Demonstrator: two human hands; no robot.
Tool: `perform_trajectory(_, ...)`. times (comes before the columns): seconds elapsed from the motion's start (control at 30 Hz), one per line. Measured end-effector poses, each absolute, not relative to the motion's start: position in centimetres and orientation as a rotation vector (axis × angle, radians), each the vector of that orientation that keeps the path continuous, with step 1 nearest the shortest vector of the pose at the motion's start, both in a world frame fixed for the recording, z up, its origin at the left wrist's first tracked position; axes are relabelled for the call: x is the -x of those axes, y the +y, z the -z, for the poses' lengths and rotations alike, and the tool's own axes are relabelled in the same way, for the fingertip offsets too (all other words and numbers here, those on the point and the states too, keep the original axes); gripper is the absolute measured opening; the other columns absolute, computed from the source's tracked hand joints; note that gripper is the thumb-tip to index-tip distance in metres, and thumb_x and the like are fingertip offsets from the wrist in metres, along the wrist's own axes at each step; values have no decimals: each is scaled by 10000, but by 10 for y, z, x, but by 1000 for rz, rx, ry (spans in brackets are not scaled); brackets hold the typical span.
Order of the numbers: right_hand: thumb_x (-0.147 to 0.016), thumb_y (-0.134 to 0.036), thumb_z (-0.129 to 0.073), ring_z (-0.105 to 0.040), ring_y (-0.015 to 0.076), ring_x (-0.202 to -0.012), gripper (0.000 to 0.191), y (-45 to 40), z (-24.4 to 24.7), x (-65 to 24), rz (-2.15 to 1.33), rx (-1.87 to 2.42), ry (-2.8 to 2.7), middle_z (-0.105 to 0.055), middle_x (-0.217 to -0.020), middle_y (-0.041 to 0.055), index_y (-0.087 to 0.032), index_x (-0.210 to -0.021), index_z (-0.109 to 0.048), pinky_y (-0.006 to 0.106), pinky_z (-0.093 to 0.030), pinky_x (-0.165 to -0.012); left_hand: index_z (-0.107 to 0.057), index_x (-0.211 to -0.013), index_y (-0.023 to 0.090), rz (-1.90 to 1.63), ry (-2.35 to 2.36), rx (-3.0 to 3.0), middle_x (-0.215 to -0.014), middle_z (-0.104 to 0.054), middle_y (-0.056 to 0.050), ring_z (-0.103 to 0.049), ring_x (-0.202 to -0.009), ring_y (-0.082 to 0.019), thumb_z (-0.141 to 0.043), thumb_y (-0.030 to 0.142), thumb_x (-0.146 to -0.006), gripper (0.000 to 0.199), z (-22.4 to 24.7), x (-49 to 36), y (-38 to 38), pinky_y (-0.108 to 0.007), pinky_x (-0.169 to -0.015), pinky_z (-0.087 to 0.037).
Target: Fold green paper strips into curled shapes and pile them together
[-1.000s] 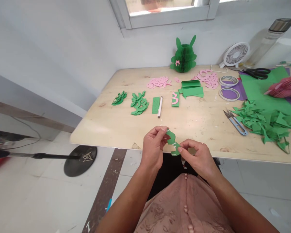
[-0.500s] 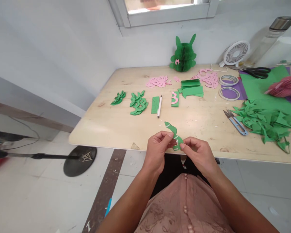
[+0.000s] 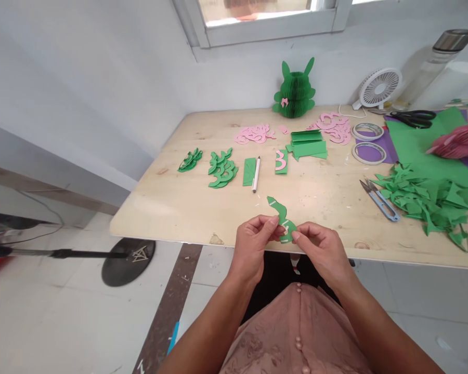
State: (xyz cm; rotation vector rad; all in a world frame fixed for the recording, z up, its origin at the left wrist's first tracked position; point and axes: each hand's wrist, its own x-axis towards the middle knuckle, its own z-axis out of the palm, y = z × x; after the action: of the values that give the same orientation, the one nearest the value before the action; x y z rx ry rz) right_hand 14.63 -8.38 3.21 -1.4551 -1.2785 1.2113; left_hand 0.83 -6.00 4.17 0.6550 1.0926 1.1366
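Observation:
Between my hands, at the front edge of the table, is a curvy green paper cutout (image 3: 280, 209) with short white strips on it, apparently tape. My left hand (image 3: 254, 240) pinches it near the middle with thumb and fingertips. Its lower right end is pinched by my right hand (image 3: 320, 250). Beyond them lie a white pen (image 3: 256, 175), a green paper rectangle (image 3: 248, 172) with faint lines, and a pink cutout (image 3: 281, 160) resting on another green rectangle. To the left are piles of green cutouts (image 3: 222, 170) and folded green pieces (image 3: 190, 160).
Pink cutouts (image 3: 253, 134), a green honeycomb paper figure (image 3: 295, 93) and a small white fan (image 3: 380, 88) stand or lie at the back. On the right are tape rolls (image 3: 368, 153), blue-handled thread snips (image 3: 381, 201), green scraps (image 3: 429, 197) and black scissors (image 3: 415, 118).
The view has shifted slightly, so the table sits a little lower. Both hands keep their pinch on the green cutout, with barely any movement.

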Motion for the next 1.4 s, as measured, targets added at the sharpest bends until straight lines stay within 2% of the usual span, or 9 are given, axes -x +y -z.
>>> perform_trajectory(0.17, -797, -355, -571, -572, 160, -717, 208, -82, -32, -147, -1181, 1443, -1238, -640, -724, 19, -179, -703, -632, 274, -446, -689, -675, -698, 139, -1103, 1076, -601, -723, -674, -61, -611, -702, -147, -699, 391, -687, 254, -42, -8, -63, -240, -625, -472)
perform_trajectory(0.27, -786, -381, -581, -586, 170, -703, 216, -82, -33, -146, -1208, 1444, -1178, -640, -712, 22, -187, -705, -629, 275, -461, -649, -689, -718, 133, -1049, 1101, -665, -775, -673, -61, -602, -707, -144, -707, 375, -679, 247, -41, -7, -65, -250, -644, -483)
perform_trajectory(0.43, -772, -403, -598, -585, 167, -643, 220, -81, -32, -146, -1234, 1444, -1100, -610, -612, 0, -199, -694, -628, 261, -459, -578, -683, -701, 139, -951, 1092, -782, -719, -657, -25, -601, -654, -126, -727, 309, -656, 181, -41, -8, -66, -239, -630, -472)
perform_trajectory(0.63, -776, -397, -597, -558, 144, -645, 215, -80, -28, -148, -1181, 1448, -1121, -626, -687, 1, -194, -720, -639, 256, -440, -601, -680, -742, 151, -1034, 1168, -842, -723, -665, -13, -577, -638, -106, -722, 260, -650, 149, -41, -12, -63, -217, -607, -451)
perform_trajectory(1.0, -787, -355, -580, -576, 172, -746, 182, -80, -31, -149, -1047, 1466, -1220, -641, -717, 14, -191, -732, -637, 289, -442, -722, -661, -720, 141, -991, 1071, -861, -706, -641, -6, -554, -651, -97, -707, 250, -674, 127, -42, -14, -61, -214, -621, -453)
perform_trajectory(1.17, -782, -347, -577, -559, 153, -677, 186, -77, -30, -148, -1102, 1439, -1169, -635, -698, 13, -184, -717, -638, 275, -440, -666, -648, -757, 151, -1011, 1185, -1205, -706, -655, -16, -582, -654, -126, -642, 252, -738, 103, -40, -12, -67, -257, -646, -470)
perform_trajectory(1.3, -773, -327, -577, -550, 149, -674, 161, -77, -32, -146, -965, 1524, -1211, -630, -685, 5, -189, -716, -637, 263, -434, -657, -626, -845, 169, -1344, 1440, -1763, -747, -654, -29, -596, -720, -150, -590, 182, -782, 74, -40, -14, -73, -289, -686, -480)
perform_trajectory(1.4, -781, -311, -562, -550, 141, -645, 157, -79, -38, -144, -839, 1552, -1303, -617, -649, -7, -194, -705, -634, 250, -437, -636, -626, -862, 175, -1462, 1424, -2120, -768, -654, -43, -584, -754, -160, -571, 129, -791, 101, -40, -17, -73, -296, -681, -474)
